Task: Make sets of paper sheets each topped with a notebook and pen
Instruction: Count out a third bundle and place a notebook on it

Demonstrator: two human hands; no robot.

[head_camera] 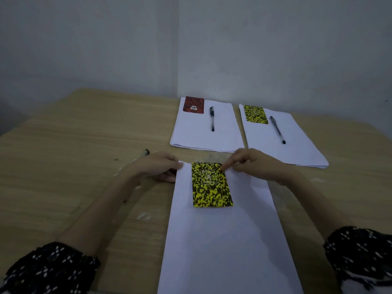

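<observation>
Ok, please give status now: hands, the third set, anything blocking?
Left hand on near paper stack's corner. Right hand fingertips touching yellow notebook on it. No pen on this set; a pen lies behind left hand. Nothing blocking.

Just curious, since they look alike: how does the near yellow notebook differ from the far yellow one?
The near yellow notebook sits on its paper stack with no pen, and the right hand touches its corner. The far yellow notebook has a pen beside it and no hand on it. Both share a speckled yellow-and-black cover and lie flat on white sheets.
</observation>
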